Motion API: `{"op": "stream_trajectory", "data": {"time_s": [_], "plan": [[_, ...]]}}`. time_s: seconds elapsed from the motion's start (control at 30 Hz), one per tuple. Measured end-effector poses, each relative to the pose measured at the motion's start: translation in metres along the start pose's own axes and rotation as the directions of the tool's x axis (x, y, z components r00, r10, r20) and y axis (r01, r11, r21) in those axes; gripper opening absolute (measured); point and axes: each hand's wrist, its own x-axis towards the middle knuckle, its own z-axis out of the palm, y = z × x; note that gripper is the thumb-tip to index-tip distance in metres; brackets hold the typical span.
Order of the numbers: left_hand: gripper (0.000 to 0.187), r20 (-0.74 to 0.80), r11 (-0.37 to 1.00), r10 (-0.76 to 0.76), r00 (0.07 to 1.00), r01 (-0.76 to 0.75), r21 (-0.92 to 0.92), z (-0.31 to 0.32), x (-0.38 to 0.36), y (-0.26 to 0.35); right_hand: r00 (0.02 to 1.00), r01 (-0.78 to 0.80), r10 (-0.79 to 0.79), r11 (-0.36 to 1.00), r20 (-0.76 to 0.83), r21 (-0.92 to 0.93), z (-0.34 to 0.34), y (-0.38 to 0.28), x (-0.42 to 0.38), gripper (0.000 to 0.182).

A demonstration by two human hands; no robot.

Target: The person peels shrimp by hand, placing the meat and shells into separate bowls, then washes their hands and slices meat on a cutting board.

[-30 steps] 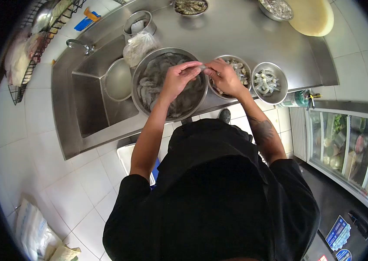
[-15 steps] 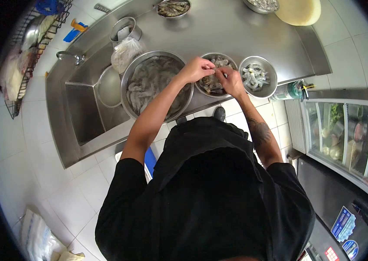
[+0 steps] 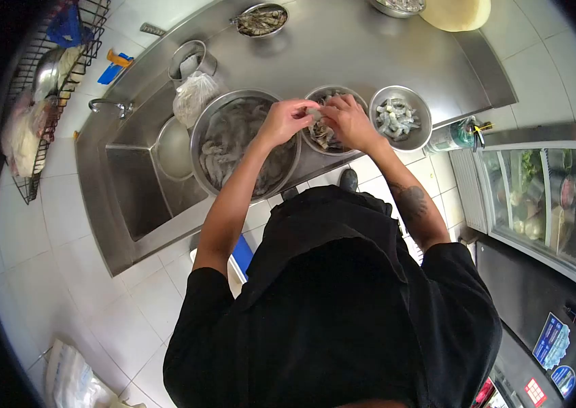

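A greyish shrimp (image 3: pixel 313 113) is pinched in the fingers of my left hand (image 3: pixel 286 122), above the left side of a middle steel bowl (image 3: pixel 332 89) that holds shells and heads. My right hand (image 3: pixel 350 122) is over the same bowl, its fingertips closed on the shrimp's other side. Left of these, a large steel bowl (image 3: pixel 197 153) contains many whole grey shrimp (image 3: pixel 233 146) in liquid. Peeled shrimp (image 3: pixel 395 119) lie in a smaller steel bowl (image 3: pixel 427 122) to the right. My fingers partly hide the shrimp and the middle bowl.
A sink (image 3: pixel 135 194) with a faucet (image 3: pixel 111 105) lies left. Nearby are a tied plastic bag (image 3: pixel 195 98) and a steel pot (image 3: pixel 210 64). Farther back on the counter (image 3: pixel 342 47) stand a bowl of shrimp (image 3: pixel 261 20) and a round board (image 3: pixel 458 12). A glass-fronted fridge (image 3: pixel 546 197) stands right.
My hands have shifted left and a little apart over the middle bowl, and the shrimp between them now shows. The whole view has tilted slightly with my head.
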Motion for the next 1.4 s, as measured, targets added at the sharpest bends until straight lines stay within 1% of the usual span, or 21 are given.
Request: {"op": "stream_trajectory", "data": {"time_s": [0.03, 0.1, 0.23, 0.3, 0.33, 0.4, 0.43, 0.5, 0.83, 0.9, 0.93, 0.97, 1.03, 1.07, 1.1, 1.17, 1.2, 1.27, 1.3, 1.33, 1.4], "plan": [[0.022, -0.008, 1.0, 0.001, 1.0, -0.001, 0.001, -0.001, 0.0, 0.003, 1.0, 0.008, -0.008, 1.0, 0.002, 0.001, -0.002, 0.001, 0.001, 0.028], [0.02, 0.004, 0.997, -0.027, 1.0, 0.026, 0.077, -0.004, -0.001, 0.008, 0.98, -0.064, 0.065, 0.998, 0.187, -0.016, -0.007, 0.003, 0.003, 0.021], [0.018, 0.051, 0.993, -0.042, 0.998, 0.037, 0.112, -0.009, 0.0, -0.002, 0.988, -0.001, -0.001, 1.0, 0.156, 0.013, -0.009, 0.01, -0.004, 0.015], [0.016, 0.083, 0.999, -0.041, 0.996, 0.04, 0.014, -0.007, 0.001, -0.006, 0.987, -0.015, -0.025, 0.97, 0.161, 0.243, -0.009, 0.012, -0.006, 0.012], [0.016, 0.082, 0.999, -0.042, 0.996, 0.041, 0.015, -0.008, 0.0, -0.004, 0.987, -0.014, -0.026, 0.97, 0.161, 0.243, -0.011, 0.011, -0.008, 0.012], [0.014, 0.126, 0.935, -0.105, 0.986, 0.142, -0.326, -0.011, -0.001, 0.0, 0.974, -0.205, 0.126, 0.845, 0.188, 0.494, -0.016, 0.009, -0.013, 0.015], [0.014, 0.132, 0.934, -0.105, 0.986, 0.143, -0.326, -0.011, -0.002, 0.001, 0.974, -0.208, 0.131, 0.845, 0.186, 0.493, -0.017, 0.006, -0.016, 0.015], [0.012, 0.154, 0.885, -0.089, 0.984, 0.149, -0.44, -0.01, 0.0, 0.002, 0.945, -0.327, 0.237, 0.703, 0.225, 0.632, -0.022, 0.005, -0.018, 0.019], [0.013, 0.236, 0.793, -0.085, 0.968, 0.209, -0.572, 0.008, 0.008, -0.001, 0.929, -0.368, 0.247, 0.55, 0.275, 0.75, -0.034, 0.019, -0.031, 0.019], [0.013, 0.198, 0.748, -0.081, 0.977, 0.191, -0.635, 0.003, 0.008, -0.009, 0.942, -0.287, 0.31, 0.551, 0.127, 0.784, -0.033, 0.028, -0.038, 0.02], [0.013, 0.197, 0.748, -0.081, 0.977, 0.19, -0.636, -0.004, 0.007, -0.01, 0.905, -0.4, 0.357, 0.537, 0.23, 0.742, -0.044, 0.04, -0.04, 0.021], [0.013, 0.179, 0.76, -0.101, 0.979, 0.192, -0.621, -0.014, 0.007, -0.011, 0.906, -0.4, 0.355, 0.538, 0.231, 0.742, -0.045, 0.045, -0.039, 0.021], [0.013, 0.167, 0.769, -0.129, 0.978, 0.204, -0.606, -0.014, 0.003, -0.012, 0.926, -0.377, 0.304, 0.779, 0.224, 0.501, -0.061, 0.036, -0.031, 0.022], [0.013, 0.179, 0.825, -0.137, 0.974, 0.212, -0.524, -0.009, 0.004, -0.012, 0.913, -0.381, 0.297, 0.866, 0.279, 0.323, -0.045, 0.048, -0.03, 0.027], [0.012, 0.192, 0.876, -0.139, 0.971, 0.211, -0.433, -0.005, 0.01, -0.011, 0.914, -0.382, 0.304, 0.866, 0.269, 0.322, -0.042, 0.041, -0.026, 0.027], [0.012, 0.211, 0.893, -0.104, 0.972, 0.184, -0.41, 0.008, 0.015, -0.011, 0.806, -0.586, 0.48, 0.568, 0.346, 0.578, -0.028, 0.018, -0.011, 0.025], [0.011, 0.18, 0.901, -0.093, 0.979, 0.16, -0.404, 0.014, 0.017, -0.013, 0.806, -0.586, 0.485, 0.568, 0.34, 0.578, -0.021, 0.015, -0.007, 0.025], [0.013, 0.163, 0.915, -0.05, 0.985, 0.111, -0.387, 0.024, 0.016, -0.016, 0.763, -0.593, 0.488, 0.27, 0.423, 0.758, -0.004, 0.016, -0.006, 0.022], [0.013, 0.164, 0.914, -0.056, 0.985, 0.116, -0.388, 0.026, 0.014, -0.011, 0.761, -0.596, 0.488, 0.266, 0.428, 0.758, -0.002, 0.015, -0.007, 0.022], [0.017, 0.142, 0.994, 0.014, 0.99, 0.002, -0.113, 0.027, 0.011, -0.006, 0.744, -0.604, 0.507, 0.234, 0.435, 0.762, 0.0, 0.015, -0.007, 0.02], [0.026, 0.145, 0.922, 0.125, 0.982, -0.169, 0.347, 0.029, 0.005, 0.01, 0.711, -0.619, 0.514, 0.134, 0.48, 0.774, 0.002, 0.015, -0.005, 0.017]]}}
